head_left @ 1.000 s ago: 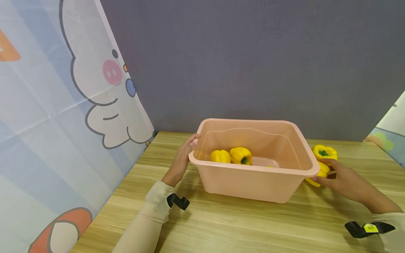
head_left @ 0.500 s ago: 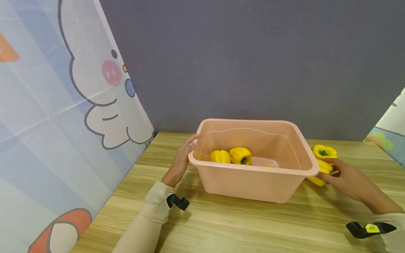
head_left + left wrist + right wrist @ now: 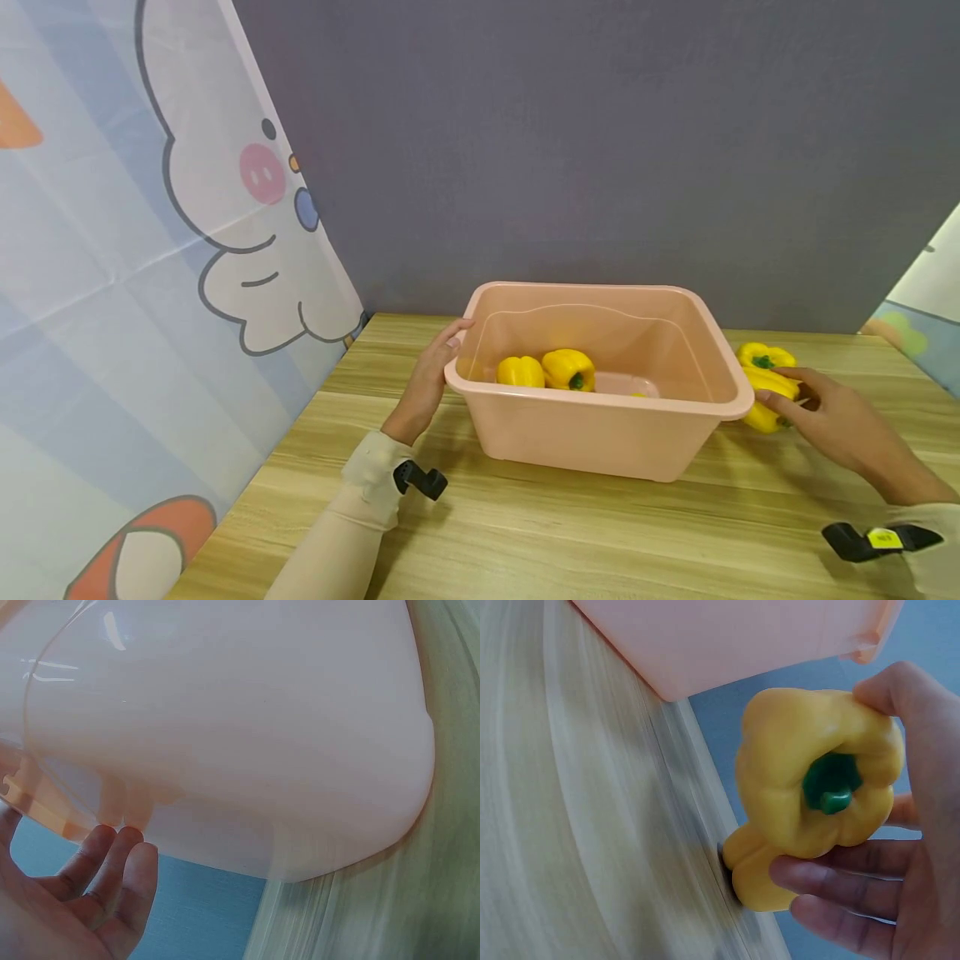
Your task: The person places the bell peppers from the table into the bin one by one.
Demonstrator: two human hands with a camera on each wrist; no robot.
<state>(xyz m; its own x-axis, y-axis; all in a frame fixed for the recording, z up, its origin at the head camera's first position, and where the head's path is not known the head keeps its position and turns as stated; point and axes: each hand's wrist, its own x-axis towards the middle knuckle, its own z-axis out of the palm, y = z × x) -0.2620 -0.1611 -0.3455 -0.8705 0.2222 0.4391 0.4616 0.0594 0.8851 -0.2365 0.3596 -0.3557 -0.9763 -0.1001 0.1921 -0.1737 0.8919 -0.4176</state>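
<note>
My right hand (image 3: 847, 421) holds a yellow bell pepper (image 3: 780, 757) between thumb and fingers, beside the right end of a pink plastic bin (image 3: 577, 433). Its green stem faces the camera in the right wrist view. Behind it, a second yellow bell pepper (image 3: 765, 355) lies on the table. At the bin's left end my left hand (image 3: 429, 379) holds the rim, with several fingertips against the outer wall in the left wrist view. Inside the bin sit two yellow bell peppers (image 3: 568, 369), and a small yellow bit shows just over the front rim.
The bin stands on a wood-grain table (image 3: 525, 533). A dark grey panel (image 3: 585, 150) rises behind the table, and a cartoon-printed cloth (image 3: 112, 333) hangs along the left side. Black camera mounts are strapped on both wrists.
My right hand has raised the bell pepper and turned it slightly, shifting it right, away from the bin. The left hand and the bin have stayed in place.
</note>
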